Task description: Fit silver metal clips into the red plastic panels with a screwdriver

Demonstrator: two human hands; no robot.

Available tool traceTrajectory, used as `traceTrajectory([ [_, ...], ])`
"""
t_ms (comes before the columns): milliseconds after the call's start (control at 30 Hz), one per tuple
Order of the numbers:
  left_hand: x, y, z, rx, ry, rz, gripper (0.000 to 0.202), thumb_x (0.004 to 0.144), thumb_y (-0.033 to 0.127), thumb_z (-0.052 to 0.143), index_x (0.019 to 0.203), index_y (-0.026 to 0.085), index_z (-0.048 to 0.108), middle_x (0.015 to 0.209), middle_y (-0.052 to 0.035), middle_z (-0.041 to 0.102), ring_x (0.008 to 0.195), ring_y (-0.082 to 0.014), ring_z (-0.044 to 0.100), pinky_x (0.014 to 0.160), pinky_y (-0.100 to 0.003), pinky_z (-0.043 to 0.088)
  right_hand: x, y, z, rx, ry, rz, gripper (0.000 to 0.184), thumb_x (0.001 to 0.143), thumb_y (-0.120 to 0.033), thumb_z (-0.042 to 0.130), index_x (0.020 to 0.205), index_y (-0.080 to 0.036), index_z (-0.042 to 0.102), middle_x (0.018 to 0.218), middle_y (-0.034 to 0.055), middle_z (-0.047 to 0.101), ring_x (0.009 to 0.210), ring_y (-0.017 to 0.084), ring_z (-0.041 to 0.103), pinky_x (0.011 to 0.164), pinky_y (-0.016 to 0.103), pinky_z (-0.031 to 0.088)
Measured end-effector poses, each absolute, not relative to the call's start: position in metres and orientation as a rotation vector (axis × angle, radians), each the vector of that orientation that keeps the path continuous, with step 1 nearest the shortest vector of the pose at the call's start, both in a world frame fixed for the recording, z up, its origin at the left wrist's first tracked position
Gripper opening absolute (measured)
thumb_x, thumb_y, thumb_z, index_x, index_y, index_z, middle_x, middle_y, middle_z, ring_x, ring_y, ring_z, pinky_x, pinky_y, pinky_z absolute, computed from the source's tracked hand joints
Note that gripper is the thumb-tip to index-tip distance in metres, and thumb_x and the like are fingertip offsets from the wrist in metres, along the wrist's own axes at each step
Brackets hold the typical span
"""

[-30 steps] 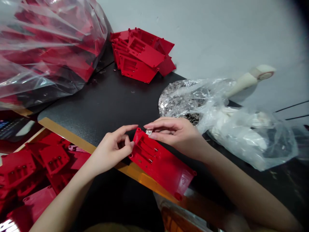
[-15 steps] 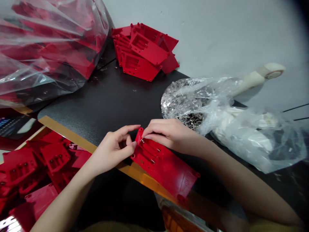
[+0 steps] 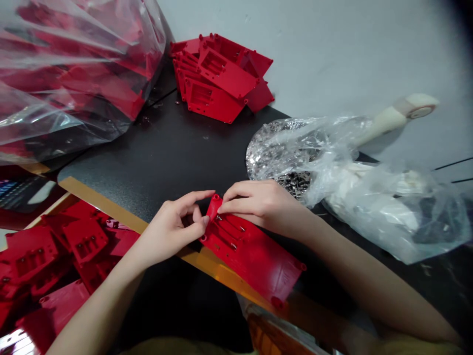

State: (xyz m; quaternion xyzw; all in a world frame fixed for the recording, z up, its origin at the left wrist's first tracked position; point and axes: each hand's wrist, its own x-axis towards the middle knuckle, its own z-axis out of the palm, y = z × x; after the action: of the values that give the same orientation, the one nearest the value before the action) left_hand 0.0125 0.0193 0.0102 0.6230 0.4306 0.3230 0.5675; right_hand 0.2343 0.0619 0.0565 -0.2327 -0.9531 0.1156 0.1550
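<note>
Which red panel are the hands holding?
The lone one at the table edge, held by left hand and right hand; others lie piled apart.

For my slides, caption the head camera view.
Left hand and right hand grip one end of a red plastic panel on a black table.
</note>
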Motion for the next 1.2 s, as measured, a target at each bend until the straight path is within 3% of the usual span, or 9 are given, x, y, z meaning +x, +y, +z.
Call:
traceTrajectory([
  [233,0.012,0.018,0.010,1.459,1.017,0.780,0.046,0.085,0.026,0.057,0.130,0.013,0.054,0.059,0.0082,0.052,0.053,-0.0064,0.046,0.054,-0.018,0.039,0.227,0.046,0.055,-0.717,-2.714,-0.116,0.018,0.094,-0.020,0.055,0.092,-0.019,0.073,0.091,0.0013,0.071,0.075,0.014,0.063,0.061,0.026,0.041],
  [433,0.013,0.018,0.011,1.446,1.038,0.772,0.047,0.085,0.028,0.058,0.130,0.013,0.055,0.059,0.0079,0.051,0.055,-0.0072,0.047,0.056,-0.019,0.040,0.223,0.021,0.057,-0.881,-2.779,-0.350,0.021,0.094,-0.023,0.054,0.107,-0.019,0.070,0.098,0.0025,0.071,0.077,0.018,0.060,0.061,0.032,0.037],
  [533,0.014,0.018,0.012,1.441,1.045,0.773,0.047,0.083,0.028,0.058,0.128,0.013,0.056,0.058,0.0081,0.050,0.054,-0.0075,0.046,0.057,-0.020,0.040,0.224,0.018,0.054,-0.903,-2.695,-0.285,0.021,0.094,-0.024,0.056,0.110,-0.023,0.070,0.099,0.0009,0.072,0.078,0.016,0.060,0.063,0.029,0.038],
  [700,0.015,0.017,0.012,1.450,1.056,0.776,0.048,0.083,0.029,0.059,0.128,0.013,0.056,0.059,0.0075,0.051,0.055,-0.0078,0.047,0.057,-0.020,0.040,0.222,0.021,0.051,-0.924,-2.577,-0.024,0.020,0.095,-0.026,0.055,0.092,-0.021,0.073,0.094,0.0000,0.072,0.082,0.014,0.062,0.071,0.027,0.043],
  [900,0.014,0.018,0.013,1.460,1.048,0.782,0.049,0.082,0.029,0.059,0.128,0.011,0.056,0.058,0.0079,0.050,0.054,-0.0075,0.046,0.056,-0.020,0.040,0.211,0.015,0.049,-1.193,-2.461,0.036,0.019,0.088,-0.028,0.058,0.075,-0.016,0.066,0.075,0.0020,0.065,0.071,0.014,0.058,0.060,0.028,0.037],
  [1200,0.015,0.019,0.013,1.472,1.028,0.794,0.048,0.081,0.027,0.058,0.126,0.011,0.056,0.058,0.0072,0.053,0.054,-0.0078,0.049,0.057,-0.020,0.042,0.196,0.011,0.060,-1.576,-2.431,0.294,0.015,0.080,-0.026,0.058,0.069,-0.018,0.062,0.068,-0.0008,0.062,0.058,0.011,0.052,0.055,0.027,0.026],
])
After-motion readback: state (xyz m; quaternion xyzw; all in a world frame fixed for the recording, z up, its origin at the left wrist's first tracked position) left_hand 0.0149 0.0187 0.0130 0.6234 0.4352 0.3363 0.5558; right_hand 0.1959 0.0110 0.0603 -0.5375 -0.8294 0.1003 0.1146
